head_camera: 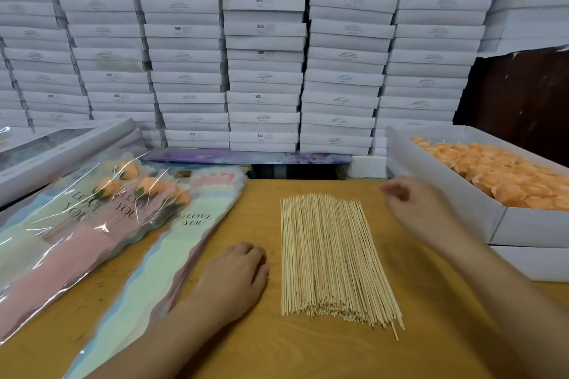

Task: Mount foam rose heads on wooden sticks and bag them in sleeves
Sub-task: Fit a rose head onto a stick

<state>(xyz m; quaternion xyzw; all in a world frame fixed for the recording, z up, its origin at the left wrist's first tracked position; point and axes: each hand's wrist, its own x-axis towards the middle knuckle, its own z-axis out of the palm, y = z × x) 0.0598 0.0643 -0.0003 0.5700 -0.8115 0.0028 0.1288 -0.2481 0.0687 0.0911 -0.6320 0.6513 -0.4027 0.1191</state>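
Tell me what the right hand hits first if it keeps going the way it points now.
The right hand points up and away over the table, blurred. Its line seems to pass beside the box of orange rose heads toward the stacked white boxes; depth is unclear.

Sticks (332, 258) lie mid-table (246, 348), sleeves (160, 255) to their left, box of rose heads (505, 172) right.

Head-worn view, forward and down over the table (246, 332)

Two hands (237, 274), one stick pile (332, 258)
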